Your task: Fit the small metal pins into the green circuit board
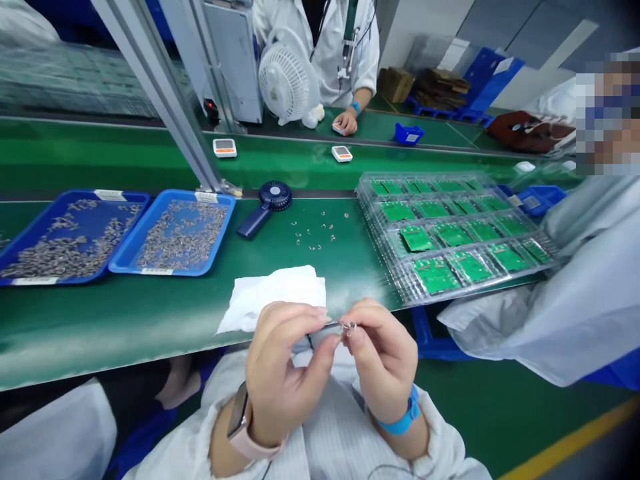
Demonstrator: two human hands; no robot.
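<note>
My left hand (290,373) pinches a small flat grey piece (327,333) between thumb and fingers, just above the table's front edge. At its right end my right hand (383,357) is closed on a small shiny metal part (349,327), which touches or nearly touches the grey piece. The exact kind of both is too small to make out. A white cloth or paper (275,293) lies on the green table right behind my left hand. Farther back, several tiny metal parts (313,233) are scattered on the table.
Two blue trays (114,263) (70,280) of small metal parts stand at left, beside a dark handheld fan (273,197). Clear plastic trays (367,227) with green circuit boards (435,275) are stacked at right. A co-worker's sleeve (560,287) reaches in there; another person sits opposite.
</note>
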